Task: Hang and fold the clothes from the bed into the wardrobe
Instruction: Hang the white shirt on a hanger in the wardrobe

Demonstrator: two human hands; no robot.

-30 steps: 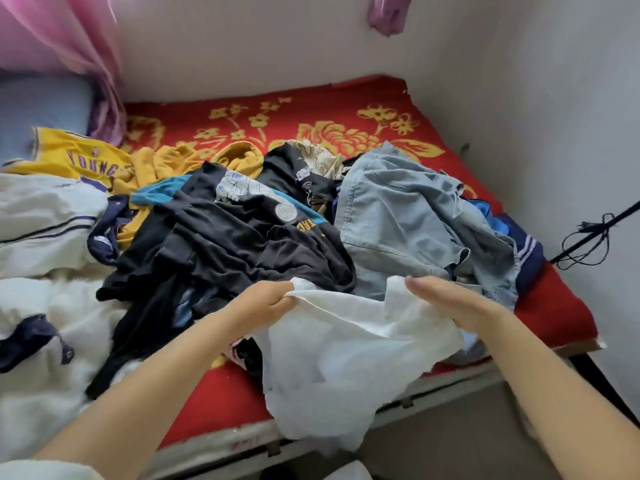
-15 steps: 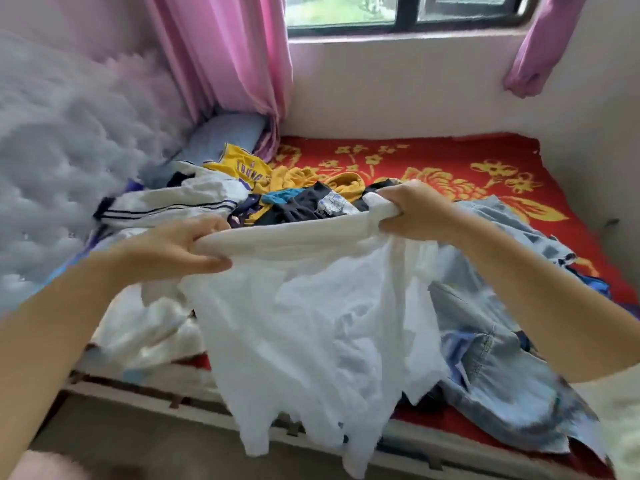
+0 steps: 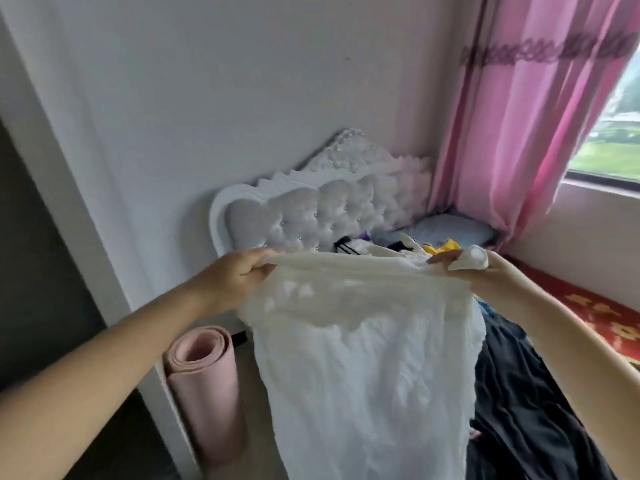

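Thin white crumpled cotton garment [image 3: 363,368] hangs in the air in front of the person, clear of the bed, held up by its top edge. Left hand [image 3: 235,277] grips one end of that edge, fingers curled round a bunched fold, thumb over the top. Right hand [image 3: 485,271] pinches the other end, a wad of cloth bulging between thumb and fingers [image 3: 441,259].

Top edge runs roughly level from one set of fingers to the other; the cloth's long axis drops straight down below both, out of the bottom of the view. Neither hand is plainly nearer to it; each holds an end.

Beyond the right fingers, the red flowered bed cover [image 3: 609,320] with dark clothes [image 3: 526,410] heaped on it. Beyond the left fingers, a white tufted headboard [image 3: 311,216]; below them a rolled pink mat [image 3: 204,386] stands on the floor. Pink curtain [image 3: 512,116] above right.

Judgement: garment is being spread to sort out its shape before hanging or folding. Wardrobe not identifiable in view.
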